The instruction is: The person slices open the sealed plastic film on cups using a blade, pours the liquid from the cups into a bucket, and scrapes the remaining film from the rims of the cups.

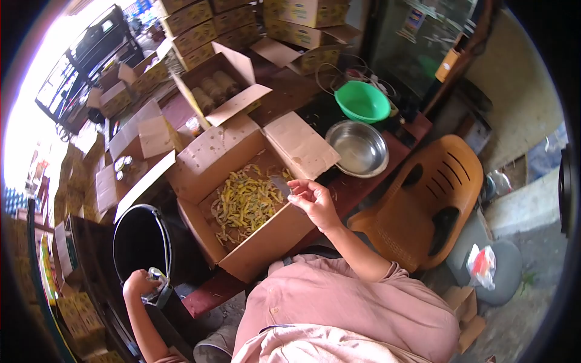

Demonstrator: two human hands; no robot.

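Note:
An open cardboard box stands before me, with a heap of narrow yellow-green pieces inside; I cannot tell their kind. Over the box's right edge, my right hand is closed, pinching a thin, greyish see-through flat piece. At the lower left, my left hand is closed at the near rim of a black bucket, by its handle. Something small, pale and shiny shows at its fingers, too small to name. The bucket's inside is dark.
A metal bowl and a green basin sit at the back right. An orange plastic chair stands to my right. Behind is another open box holding several jar-like things. Stacked cartons rise at the back.

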